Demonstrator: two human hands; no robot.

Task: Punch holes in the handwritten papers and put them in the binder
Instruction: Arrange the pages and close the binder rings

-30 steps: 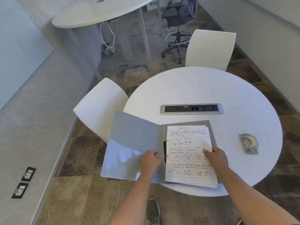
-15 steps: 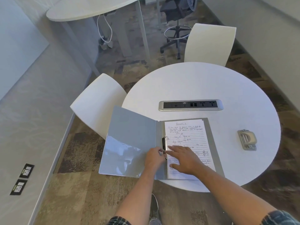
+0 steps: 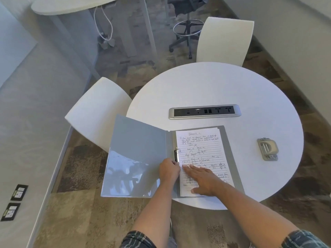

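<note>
You see a round white desk [image 3: 215, 90] with a power strip [image 3: 204, 111] set in it, and two white chairs [image 3: 224, 40] pulled close.

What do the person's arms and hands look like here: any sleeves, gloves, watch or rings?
Both forearms are bare, and both hands are bare too: no gloves on the left hand or the right hand. No watch, bracelet or ring shows in this view. At the bottom edge, each arm ends in a dark plaid sleeve pushed or rolled up above the elbow, checked in dark blue-grey with lighter lines.
</note>
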